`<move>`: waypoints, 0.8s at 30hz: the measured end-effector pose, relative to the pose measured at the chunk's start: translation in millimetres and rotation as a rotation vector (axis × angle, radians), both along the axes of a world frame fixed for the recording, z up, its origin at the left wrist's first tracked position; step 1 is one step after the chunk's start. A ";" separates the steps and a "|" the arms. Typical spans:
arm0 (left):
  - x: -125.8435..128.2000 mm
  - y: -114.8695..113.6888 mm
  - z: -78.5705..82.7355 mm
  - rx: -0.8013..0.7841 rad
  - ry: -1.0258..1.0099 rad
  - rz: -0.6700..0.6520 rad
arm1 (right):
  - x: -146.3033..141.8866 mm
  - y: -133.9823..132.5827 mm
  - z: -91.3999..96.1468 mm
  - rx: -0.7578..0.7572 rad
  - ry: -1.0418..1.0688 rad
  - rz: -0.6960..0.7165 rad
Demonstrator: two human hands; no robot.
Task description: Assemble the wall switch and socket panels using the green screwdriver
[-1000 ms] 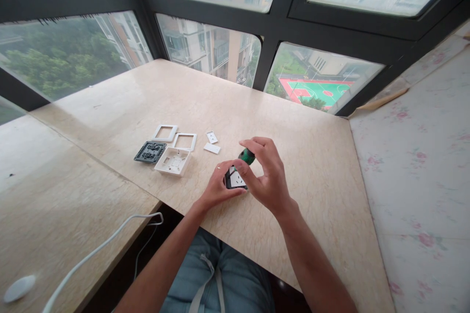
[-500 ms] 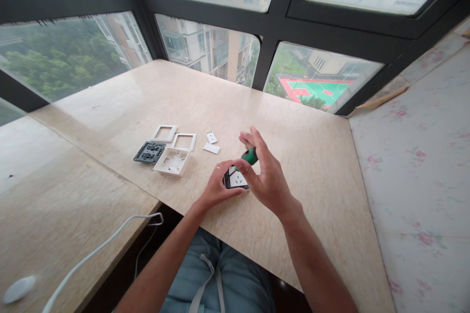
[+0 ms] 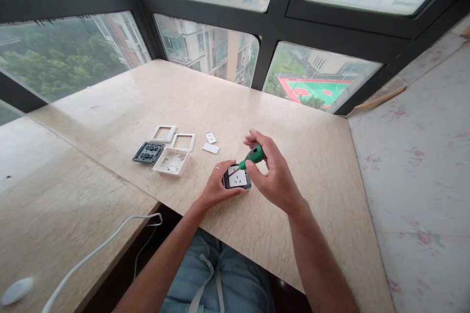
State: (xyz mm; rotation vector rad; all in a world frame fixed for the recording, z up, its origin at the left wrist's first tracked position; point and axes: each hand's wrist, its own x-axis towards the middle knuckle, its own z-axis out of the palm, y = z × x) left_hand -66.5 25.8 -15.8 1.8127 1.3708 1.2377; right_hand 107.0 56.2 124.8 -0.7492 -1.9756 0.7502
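Note:
A wall socket (image 3: pixel 238 179) with a white face and dark frame lies on the stone counter, its slots facing up. My left hand (image 3: pixel 217 181) grips it from the left, thumb along the near edge and fingers at the far edge. In my right hand (image 3: pixel 273 171) is a screwdriver (image 3: pixel 253 156) with a green and black handle, held between thumb and fingers. Its shaft slants down to the left, and the tip meets the left side of the socket's frame. Whether a screw sits under the tip is too small to make out.
Left of my hands lie a white mounting box (image 3: pixel 172 161), a dark socket back plate (image 3: pixel 149 152), two white frames (image 3: pixel 183 142) and two small white pieces (image 3: pixel 210 148). A white cable (image 3: pixel 91 249) crosses the counter's front left. Windows border the back; a papered wall (image 3: pixel 414 171) stands right.
My right hand has shifted slightly right and its fingers have opened a little around the screwdriver, showing more of the handle and the socket. My left hand keeps its hold on the socket.

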 end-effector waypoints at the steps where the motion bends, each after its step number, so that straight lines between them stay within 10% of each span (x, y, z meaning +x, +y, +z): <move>1: -0.1 0.2 -0.6 0.003 0.000 -0.001 | -1.2 -0.5 -1.0 -0.034 0.004 0.020; 8: -0.4 0.5 3.3 -0.025 0.005 -0.010 | 1.4 6.6 -6.7 -0.108 -0.068 -0.239; 15: 0.7 -0.6 4.2 -0.044 -0.014 -0.003 | 12.2 26.4 -13.8 -0.215 0.379 -0.342; 24: 0.0 0.0 2.3 -0.032 -0.004 -0.016 | 11.9 61.5 -75.6 -0.251 0.178 -0.379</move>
